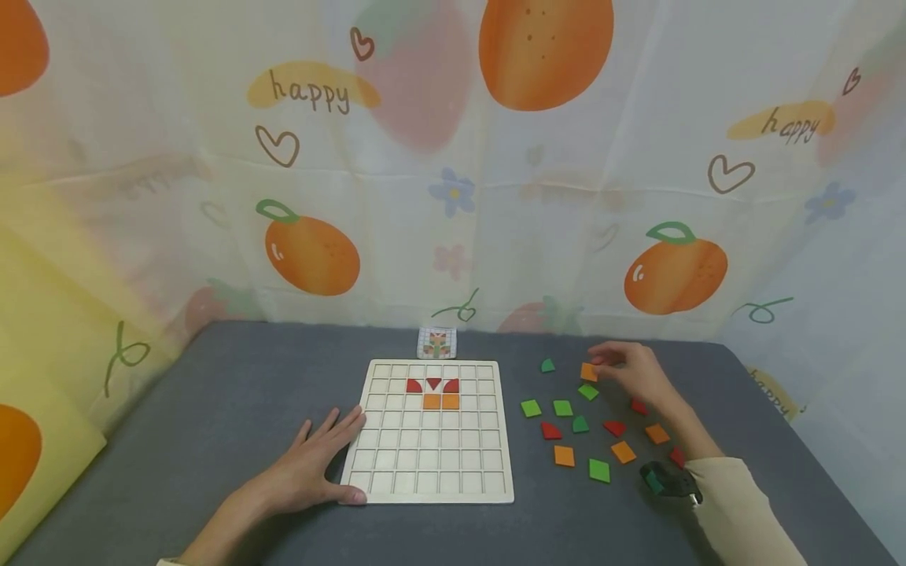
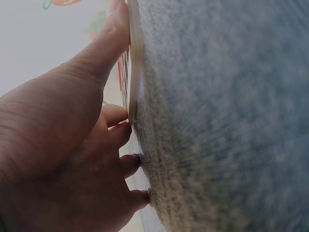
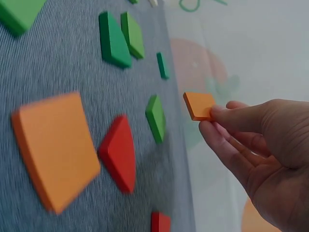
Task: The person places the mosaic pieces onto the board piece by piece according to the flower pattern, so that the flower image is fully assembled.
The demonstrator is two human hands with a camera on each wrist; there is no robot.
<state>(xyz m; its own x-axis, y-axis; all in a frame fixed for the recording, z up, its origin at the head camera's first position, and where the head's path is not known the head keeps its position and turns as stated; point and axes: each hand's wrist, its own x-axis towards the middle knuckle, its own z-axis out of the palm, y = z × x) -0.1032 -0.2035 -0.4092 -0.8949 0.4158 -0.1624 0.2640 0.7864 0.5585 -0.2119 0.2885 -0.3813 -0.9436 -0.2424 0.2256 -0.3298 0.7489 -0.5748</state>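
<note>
My right hand point(image 1: 632, 373) pinches an orange square tile point(image 3: 199, 106) between thumb and fingertips, held above the table among the loose tiles. My left hand point(image 1: 311, 464) lies spread at the left edge of a white grid board point(image 1: 428, 460), its thumb on the near left corner and its fingers along the side. On the board, two red quarter-round tiles point(image 1: 414, 386) flank a red triangle tile point(image 1: 434, 384), with two orange square tiles point(image 1: 432, 402) in the row below. In the left wrist view the fingertips touch the board's edge and the cloth.
Right of the board lie several loose tiles: light green squares point(image 1: 599, 471), dark green pieces point(image 1: 580, 424), red pieces point(image 1: 551, 431) and orange squares point(image 1: 564, 456). A small pattern card point(image 1: 437, 343) sits behind the board. A printed curtain point(image 1: 396, 236) hangs behind the dark table point(image 1: 233, 409).
</note>
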